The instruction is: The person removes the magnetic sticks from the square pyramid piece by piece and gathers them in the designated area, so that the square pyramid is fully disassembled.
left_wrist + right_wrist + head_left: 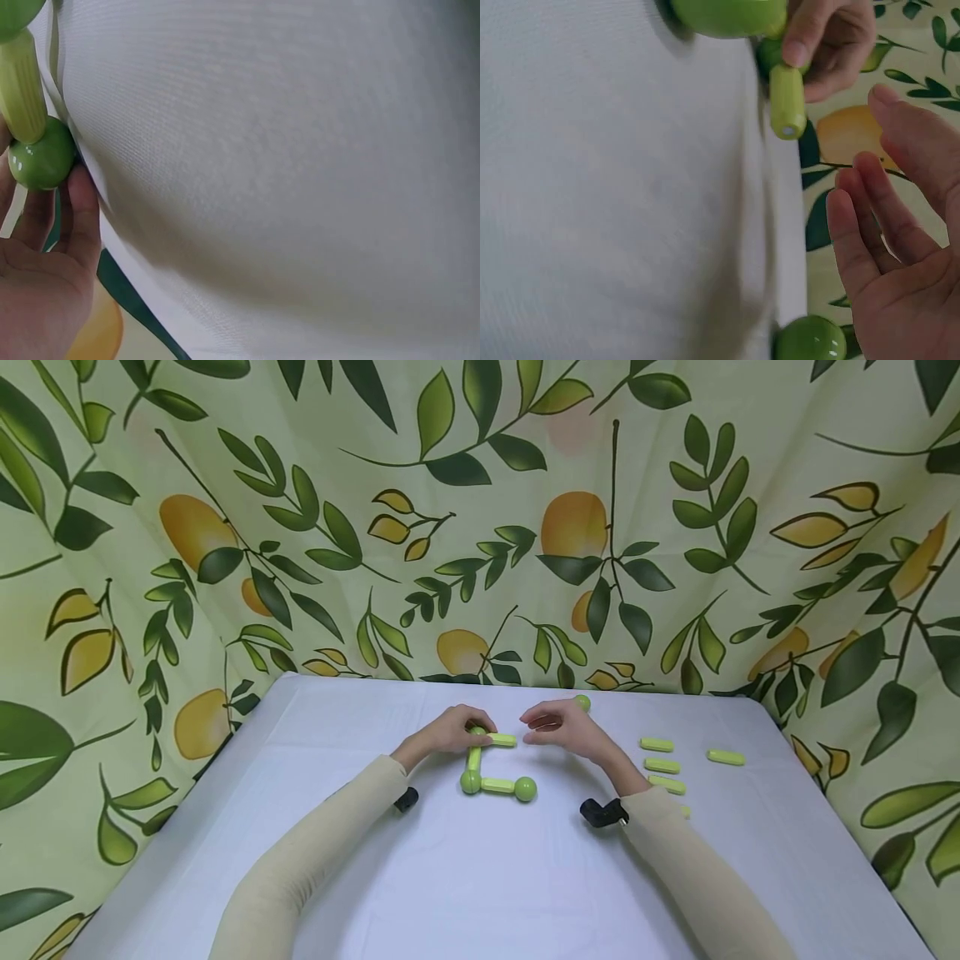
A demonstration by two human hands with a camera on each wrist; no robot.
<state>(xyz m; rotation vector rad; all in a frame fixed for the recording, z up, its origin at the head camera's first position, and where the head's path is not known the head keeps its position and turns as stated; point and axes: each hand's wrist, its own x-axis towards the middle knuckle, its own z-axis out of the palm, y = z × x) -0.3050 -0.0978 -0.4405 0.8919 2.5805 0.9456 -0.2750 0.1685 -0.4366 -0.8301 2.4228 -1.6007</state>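
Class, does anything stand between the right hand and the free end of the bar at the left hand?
Nothing visible does: only a gap separates the right hand from the bar. A green ball lies beyond that hand, outside the gap.

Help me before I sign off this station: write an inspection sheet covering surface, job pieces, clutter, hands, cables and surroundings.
Surface: table covered in white.
Job's things: three green balls and three yellow-green rods form an open-sided frame; five more rods lie to the right, one mostly hidden by the right sleeve; another ball sits behind the right hand.
Clutter: nothing seen.
Grippers: bare hands; the left hand grips the frame's far-left ball, its thumb on the far rod; the right hand holds nothing, near that rod's free end.
Cables: nothing seen.
Surroundings: leaf-and-fruit patterned fabric behind and beside the table.
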